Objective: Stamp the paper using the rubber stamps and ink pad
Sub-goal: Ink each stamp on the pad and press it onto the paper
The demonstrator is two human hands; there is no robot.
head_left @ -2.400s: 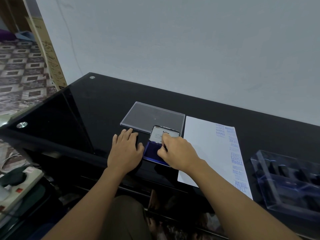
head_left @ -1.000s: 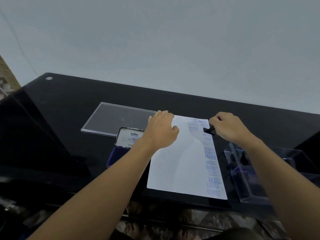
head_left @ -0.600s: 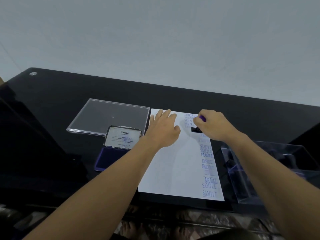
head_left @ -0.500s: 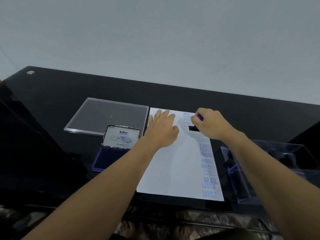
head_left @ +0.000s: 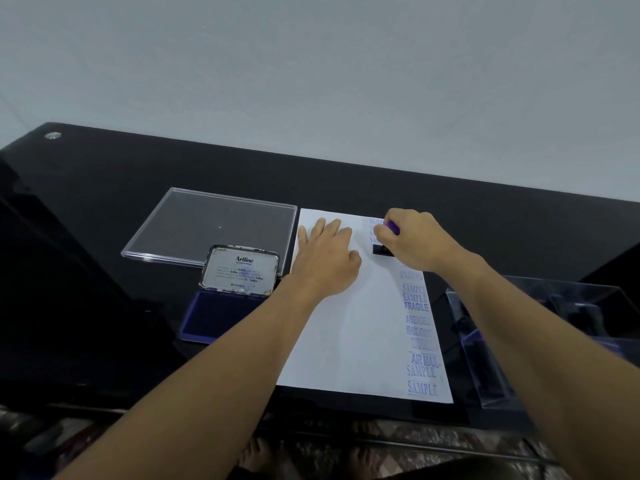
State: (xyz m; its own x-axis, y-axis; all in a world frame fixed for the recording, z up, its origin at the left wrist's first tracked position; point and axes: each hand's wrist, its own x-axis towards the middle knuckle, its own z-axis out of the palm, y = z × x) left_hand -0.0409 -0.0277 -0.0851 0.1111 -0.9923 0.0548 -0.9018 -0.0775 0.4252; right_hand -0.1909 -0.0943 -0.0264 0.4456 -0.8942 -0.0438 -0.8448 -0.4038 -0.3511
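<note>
Two seconds or so back the right hand (head_left: 415,242) was seen over at the ink pad (head_left: 221,318), with the left hand (head_left: 329,263) parked flat on the bench (head_left: 104,209) next to it; now both are found up at the far end of the paper (head_left: 346,341). The rubber stamp (head_left: 381,250) is held in the right hand's grip, curled tight over its purple top. Its black base is set down on the sheet near the top of the right-hand column of blue prints. The left hand is laid flat and straight on the sheet just beside the stamp, so the paper is pinned. Inking looks done, and a fresh impression is probably being pressed right now; the stamp has barely shifted in the last half second. What's being printed can't be told, since the stamp face is hidden against the paper and the top few prints are partly covered by the right hand. Some mid-column prints are too smeary to be read, and the clear box (head_left: 554,341) with dark shapes inside is cut off at the right edge.
</note>
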